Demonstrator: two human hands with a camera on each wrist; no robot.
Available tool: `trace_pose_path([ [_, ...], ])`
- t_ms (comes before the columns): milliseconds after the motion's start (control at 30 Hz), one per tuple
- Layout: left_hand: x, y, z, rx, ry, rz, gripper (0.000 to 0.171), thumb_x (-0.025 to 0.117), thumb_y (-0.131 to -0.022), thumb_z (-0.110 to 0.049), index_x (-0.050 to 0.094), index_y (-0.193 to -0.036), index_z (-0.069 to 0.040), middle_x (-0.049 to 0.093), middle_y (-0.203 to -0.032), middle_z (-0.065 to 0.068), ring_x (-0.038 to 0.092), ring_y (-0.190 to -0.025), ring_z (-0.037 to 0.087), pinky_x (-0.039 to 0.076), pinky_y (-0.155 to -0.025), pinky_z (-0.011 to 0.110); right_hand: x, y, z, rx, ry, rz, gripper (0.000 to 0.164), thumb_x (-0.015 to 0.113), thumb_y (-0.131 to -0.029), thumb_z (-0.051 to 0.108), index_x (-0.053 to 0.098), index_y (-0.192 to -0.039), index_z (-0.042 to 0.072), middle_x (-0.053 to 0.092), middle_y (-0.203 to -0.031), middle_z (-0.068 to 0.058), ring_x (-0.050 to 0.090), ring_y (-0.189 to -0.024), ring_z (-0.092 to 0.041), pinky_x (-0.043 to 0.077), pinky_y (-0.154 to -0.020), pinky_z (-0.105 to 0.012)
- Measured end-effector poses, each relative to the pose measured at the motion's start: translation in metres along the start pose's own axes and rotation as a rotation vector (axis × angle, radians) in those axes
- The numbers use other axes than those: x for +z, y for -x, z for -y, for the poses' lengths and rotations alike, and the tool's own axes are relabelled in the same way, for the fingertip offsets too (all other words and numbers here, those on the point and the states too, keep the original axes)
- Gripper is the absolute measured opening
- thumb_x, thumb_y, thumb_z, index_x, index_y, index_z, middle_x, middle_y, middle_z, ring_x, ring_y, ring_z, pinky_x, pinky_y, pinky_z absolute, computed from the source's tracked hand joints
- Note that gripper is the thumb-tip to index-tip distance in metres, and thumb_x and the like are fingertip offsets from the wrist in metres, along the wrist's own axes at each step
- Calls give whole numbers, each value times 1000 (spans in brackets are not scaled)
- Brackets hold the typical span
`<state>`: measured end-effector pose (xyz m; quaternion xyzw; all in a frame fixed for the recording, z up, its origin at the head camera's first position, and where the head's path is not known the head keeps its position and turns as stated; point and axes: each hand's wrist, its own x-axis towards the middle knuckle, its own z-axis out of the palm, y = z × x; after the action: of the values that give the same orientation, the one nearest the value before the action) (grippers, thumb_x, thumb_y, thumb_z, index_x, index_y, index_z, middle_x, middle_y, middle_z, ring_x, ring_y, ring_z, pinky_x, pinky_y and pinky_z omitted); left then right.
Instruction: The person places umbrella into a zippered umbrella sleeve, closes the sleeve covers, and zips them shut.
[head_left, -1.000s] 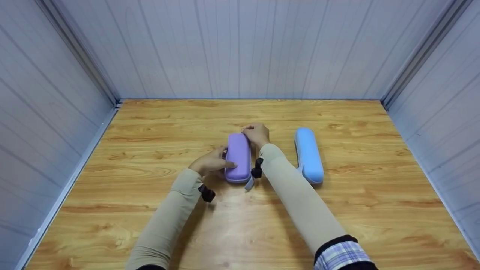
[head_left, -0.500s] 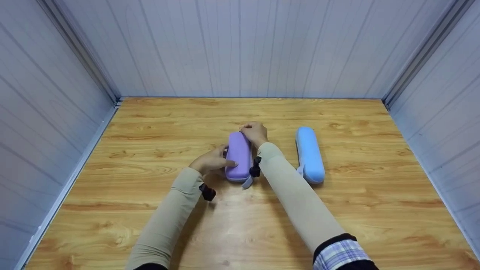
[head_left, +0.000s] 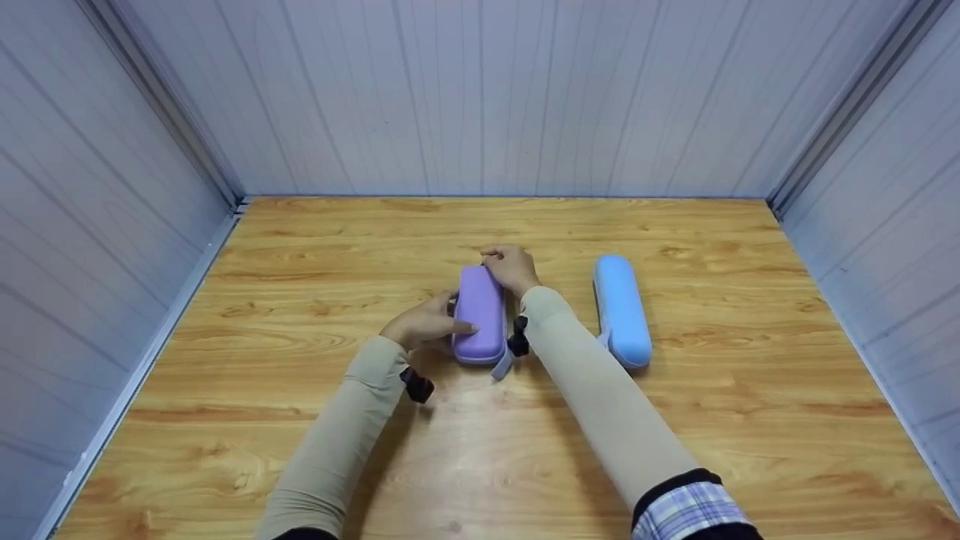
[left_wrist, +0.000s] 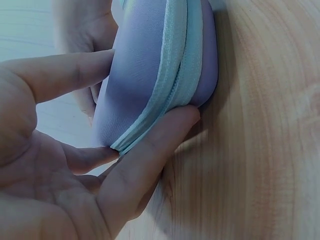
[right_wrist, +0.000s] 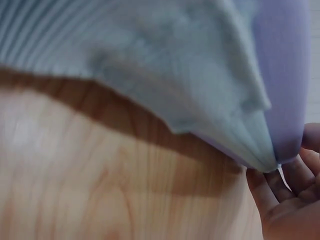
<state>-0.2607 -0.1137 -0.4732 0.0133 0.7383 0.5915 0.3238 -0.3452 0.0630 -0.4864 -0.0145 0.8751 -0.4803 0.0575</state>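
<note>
A purple hard-shell zip case [head_left: 480, 306] lies lengthwise on the wooden table, its light grey strap [head_left: 501, 367] hanging from the near right corner. My left hand [head_left: 426, 322] grips its left side, thumb on the top and fingers along the edge. In the left wrist view, a pale zipper band [left_wrist: 171, 65] runs round the case, with fingertips pressed against it. At the far end, the curled fingers of my right hand [head_left: 512, 268] pinch the corner of the case; the exact spot between the fingertips is hidden. The right wrist view shows these fingertips at the pointed end of the band.
A light blue case [head_left: 621, 309] of similar shape lies to the right, beyond my right forearm, with its own strap [head_left: 603, 340]. Pale panelled walls [head_left: 480, 97] enclose the wooden table [head_left: 300, 255] at the back and both sides. Dark wrist cameras are strapped under both sleeves.
Both hands stay almost in place on the purple case. The strap at its near corner swung slightly left, then back right.
</note>
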Motion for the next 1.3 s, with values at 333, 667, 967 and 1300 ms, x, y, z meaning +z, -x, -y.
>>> trace_pose_path([
  [333,1,2,0,7,4,11,93,69,-90,-4,9,-161,-8,27,-157,22,57,-118,40,58,-82,48,-16,5,-2,20,22,172,39,41,-106,19,59,-138,7,62,-134,-9,54,-127,-26,44,-104,-39],
  [667,2,4,-2,-10,-1,-13,94,69,-90,-2,9,-161,-9,23,-160,20,55,-121,40,58,-83,46,-21,9,2,-17,-48,260,39,41,-108,19,53,-142,5,62,-133,-9,55,-125,-24,44,-103,-38],
  [967,2,4,-1,0,-35,-20,93,70,-90,-6,10,-162,-10,23,-161,20,57,-119,38,58,-84,44,-28,19,3,-26,82,313,46,49,-103,23,50,-143,-1,53,-139,-21,51,-126,-32,45,-103,-42],
  [1300,0,4,1,3,-61,-22,95,71,-90,-8,9,-162,-10,24,-161,19,55,-123,38,58,-84,44,-46,34,-1,121,108,546,62,55,-101,37,39,-144,-6,55,-118,-17,60,-100,-26,53,-93,-40],
])
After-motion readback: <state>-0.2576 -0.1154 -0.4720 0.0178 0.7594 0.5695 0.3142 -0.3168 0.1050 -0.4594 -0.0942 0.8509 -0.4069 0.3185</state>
